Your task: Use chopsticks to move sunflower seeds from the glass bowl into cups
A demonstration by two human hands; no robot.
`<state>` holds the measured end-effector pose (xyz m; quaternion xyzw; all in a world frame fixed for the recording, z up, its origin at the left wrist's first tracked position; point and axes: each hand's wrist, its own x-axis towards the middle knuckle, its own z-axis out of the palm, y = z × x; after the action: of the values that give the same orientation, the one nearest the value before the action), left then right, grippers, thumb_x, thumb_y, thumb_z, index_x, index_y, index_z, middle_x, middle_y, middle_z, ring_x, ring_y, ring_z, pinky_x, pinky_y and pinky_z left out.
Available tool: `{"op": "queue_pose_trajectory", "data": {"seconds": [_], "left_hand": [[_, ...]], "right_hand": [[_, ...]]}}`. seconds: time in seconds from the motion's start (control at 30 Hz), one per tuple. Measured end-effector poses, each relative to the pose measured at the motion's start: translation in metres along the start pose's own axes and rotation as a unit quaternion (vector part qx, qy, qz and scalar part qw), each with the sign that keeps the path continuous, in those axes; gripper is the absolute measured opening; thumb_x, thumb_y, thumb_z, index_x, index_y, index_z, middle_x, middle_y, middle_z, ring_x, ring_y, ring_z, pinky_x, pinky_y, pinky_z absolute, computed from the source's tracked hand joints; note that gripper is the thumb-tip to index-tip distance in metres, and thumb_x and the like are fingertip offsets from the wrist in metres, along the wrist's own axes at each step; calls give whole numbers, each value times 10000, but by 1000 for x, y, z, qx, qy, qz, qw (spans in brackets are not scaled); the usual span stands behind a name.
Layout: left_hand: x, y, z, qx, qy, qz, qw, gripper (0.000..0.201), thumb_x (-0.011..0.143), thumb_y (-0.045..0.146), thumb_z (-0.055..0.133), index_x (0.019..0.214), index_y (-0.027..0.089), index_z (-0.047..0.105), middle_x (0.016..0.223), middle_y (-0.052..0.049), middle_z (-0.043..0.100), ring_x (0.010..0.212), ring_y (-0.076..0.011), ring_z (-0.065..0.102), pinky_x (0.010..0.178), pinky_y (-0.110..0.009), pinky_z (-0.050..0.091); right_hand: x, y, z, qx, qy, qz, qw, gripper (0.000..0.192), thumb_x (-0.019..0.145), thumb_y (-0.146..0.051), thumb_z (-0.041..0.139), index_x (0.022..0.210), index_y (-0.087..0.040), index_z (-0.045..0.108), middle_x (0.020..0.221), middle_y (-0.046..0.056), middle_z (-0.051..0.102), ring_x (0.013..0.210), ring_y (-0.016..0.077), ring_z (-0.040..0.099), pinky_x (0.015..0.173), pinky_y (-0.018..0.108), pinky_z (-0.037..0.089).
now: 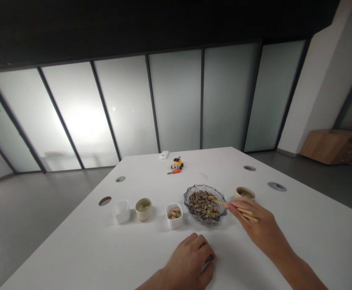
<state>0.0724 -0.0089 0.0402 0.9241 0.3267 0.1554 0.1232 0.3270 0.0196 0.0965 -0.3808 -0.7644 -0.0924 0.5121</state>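
Observation:
My right hand (256, 221) grips a pair of wooden chopsticks (245, 213). Their tips reach into a scalloped glass bowl (188, 212) full of striped sunflower seeds (201, 204). A light brown piece, too small to name surely, lies at the tips; whether it is pinched I cannot tell. Similar brown pieces (174, 214) fill part of a small white square cup (173, 224) left of the bowl. In front of it, my left hand (192, 257) rests on the table with its fingers curled; a dark patch shows between fingers and thumb, its nature unclear.
Farther left stand a beige round cup (144, 211) and another white cup (121, 212). A beige cup (244, 192) sits behind my right hand. Toward the far edge of the white table (145, 245) are a yellow toy vehicle (177, 163), an orange carrot-shaped item (175, 171) and a white device (164, 155).

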Motion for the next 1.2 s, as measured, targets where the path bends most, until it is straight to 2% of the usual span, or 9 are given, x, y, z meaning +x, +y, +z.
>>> {"op": "queue_pose_trajectory", "data": {"seconds": [0.3, 0.57, 0.8, 1.0, 1.1, 1.2], "left_hand": [[-1, -1, 0, 0, -1, 1, 1000, 157, 952, 198, 730, 1079, 217, 640, 1131, -44, 684, 1041, -224, 643, 947, -316, 526], [-2, -1, 1, 2, -3, -1, 1000, 164, 944, 208, 735, 1084, 219, 649, 1134, -44, 690, 1040, -227, 648, 946, -313, 530], [0, -1, 4, 18, 18, 6, 1000, 117, 930, 196, 734, 1013, 203, 651, 1069, -51, 700, 985, -227, 655, 913, -309, 543], [0, -1, 3, 21, 21, 16, 999, 158, 884, 164, 747, 995, 194, 640, 1090, -70, 714, 1003, -237, 666, 937, -309, 546], [-1, -2, 3, 27, 23, 22, 999, 170, 889, 166, 746, 1025, 182, 645, 1132, -88, 717, 1059, -255, 663, 980, -324, 538], [-1, -4, 4, 30, 24, 21, 999, 148, 909, 187, 744, 1023, 187, 649, 1101, -73, 714, 1023, -244, 664, 954, -318, 544]], "right_hand": [[5, -7, 1, 55, -23, 15, 998, 237, 1050, -379, 636, 905, -243, 765, 847, 38, 789, 740, 189, 778, 688, 287, 660], [7, -11, -3, 30, 32, 17, 999, 215, 1031, -358, 660, 890, -234, 764, 853, 47, 792, 749, 202, 782, 682, 304, 662], [9, -44, 1, 73, 58, 15, 996, 140, 1014, -204, 651, 969, -251, 775, 878, 35, 793, 792, 179, 786, 721, 258, 652], [-1, -73, 21, 164, 22, 10, 986, 156, 1001, -162, 654, 1032, -255, 776, 922, 42, 800, 834, 184, 801, 764, 243, 665], [-5, -79, 28, 195, -15, 2, 981, 141, 1006, -181, 663, 1046, -254, 777, 931, 41, 799, 816, 174, 800, 741, 221, 664], [-2, -73, 24, 171, -1, 3, 985, 125, 1015, -203, 660, 1036, -252, 773, 924, 39, 797, 815, 174, 799, 743, 223, 660]]}}
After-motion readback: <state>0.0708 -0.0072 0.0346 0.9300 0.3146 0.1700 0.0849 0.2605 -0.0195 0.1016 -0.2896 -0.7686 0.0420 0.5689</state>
